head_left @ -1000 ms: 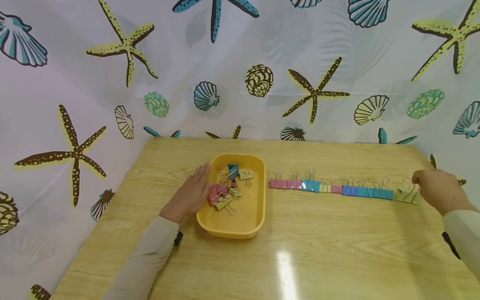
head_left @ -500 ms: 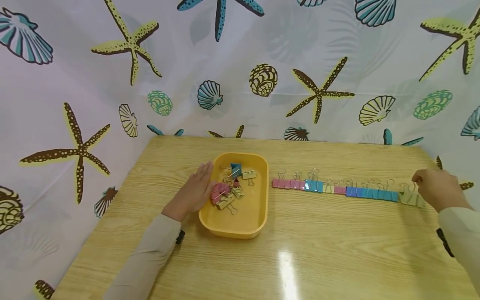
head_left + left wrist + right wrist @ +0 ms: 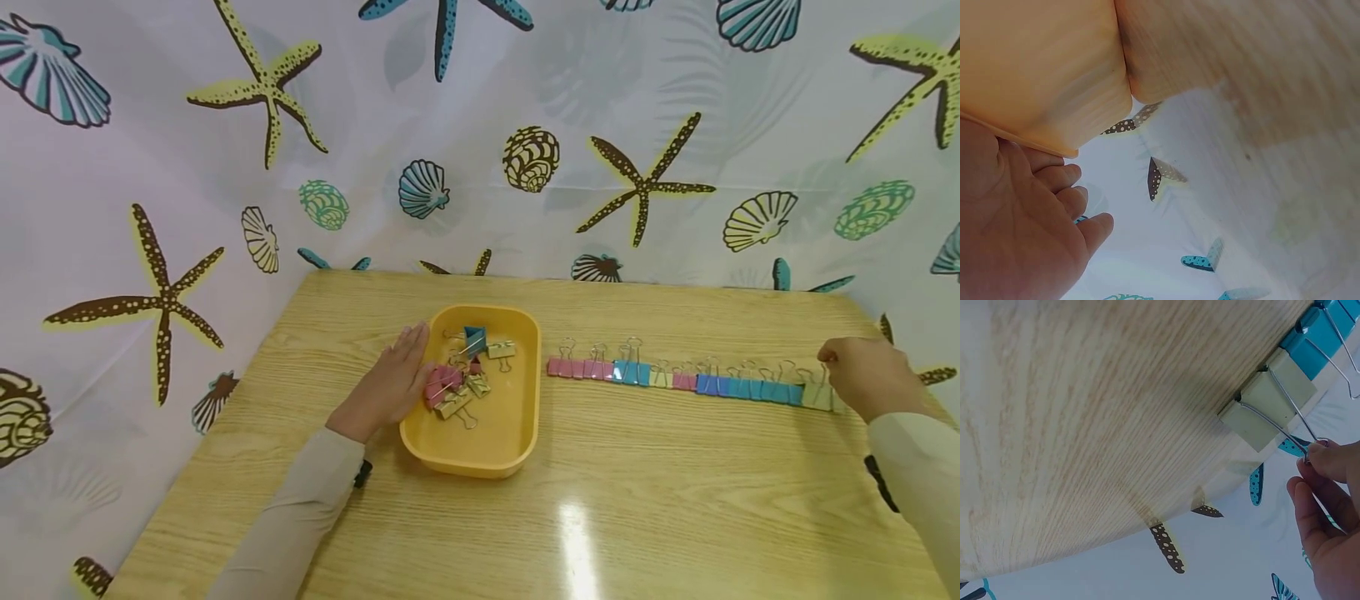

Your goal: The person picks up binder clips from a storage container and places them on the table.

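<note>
At the right end of a row of binder clips, my right hand (image 3: 873, 377) pinches the wire handle of a pale yellow-green binder clip (image 3: 817, 396). In the right wrist view, thumb and fingertip meet on the handle of this clip (image 3: 1269, 400), whose body sits against a blue binder clip (image 3: 1317, 344). My left hand (image 3: 386, 383) lies with straight fingers along the left rim of the yellow tray (image 3: 502, 454). Inside the tray are several loose clips, among them a pink binder clip (image 3: 442, 385) and a blue one.
The row runs left from the right hand: several blue clips (image 3: 750, 388), small pink and yellow ones, a light blue clip (image 3: 632, 372), then pink clips (image 3: 577, 367) near the tray. A patterned cloth (image 3: 480, 225) hangs behind the wooden table (image 3: 675, 500).
The right hand has moved the yellow-green clip left, from slightly apart to against the end of the row. The left hand has stayed at the tray; the view has shifted a little.
</note>
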`<state>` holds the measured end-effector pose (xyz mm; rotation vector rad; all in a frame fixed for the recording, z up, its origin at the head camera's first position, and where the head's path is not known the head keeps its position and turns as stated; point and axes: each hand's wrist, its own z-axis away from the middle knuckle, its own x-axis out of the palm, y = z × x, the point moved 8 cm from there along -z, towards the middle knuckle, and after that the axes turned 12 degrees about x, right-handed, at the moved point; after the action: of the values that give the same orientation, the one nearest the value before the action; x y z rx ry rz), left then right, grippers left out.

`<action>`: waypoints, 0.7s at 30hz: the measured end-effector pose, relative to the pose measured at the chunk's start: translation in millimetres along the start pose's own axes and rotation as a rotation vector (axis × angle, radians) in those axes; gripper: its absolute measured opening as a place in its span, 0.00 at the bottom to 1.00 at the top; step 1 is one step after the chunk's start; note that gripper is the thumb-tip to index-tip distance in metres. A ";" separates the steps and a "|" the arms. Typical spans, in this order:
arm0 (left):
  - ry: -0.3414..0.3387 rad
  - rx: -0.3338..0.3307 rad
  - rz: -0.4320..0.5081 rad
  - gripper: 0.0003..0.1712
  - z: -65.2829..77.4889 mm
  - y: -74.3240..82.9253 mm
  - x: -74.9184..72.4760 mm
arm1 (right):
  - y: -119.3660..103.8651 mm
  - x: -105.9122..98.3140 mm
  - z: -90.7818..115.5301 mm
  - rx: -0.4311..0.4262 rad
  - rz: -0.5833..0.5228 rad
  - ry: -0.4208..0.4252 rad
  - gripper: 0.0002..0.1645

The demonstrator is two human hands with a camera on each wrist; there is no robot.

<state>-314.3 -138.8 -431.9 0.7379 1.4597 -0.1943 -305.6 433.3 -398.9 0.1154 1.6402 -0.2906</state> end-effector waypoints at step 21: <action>0.015 0.014 -0.008 0.36 -0.9 -0.4 -0.1 | -6.6 -0.3 6.5 -0.017 0.110 0.015 0.17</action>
<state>-315.4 -138.7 -431.9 0.7466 1.4767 -0.2053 -300.9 425.3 -398.2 0.1954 1.6447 -0.1921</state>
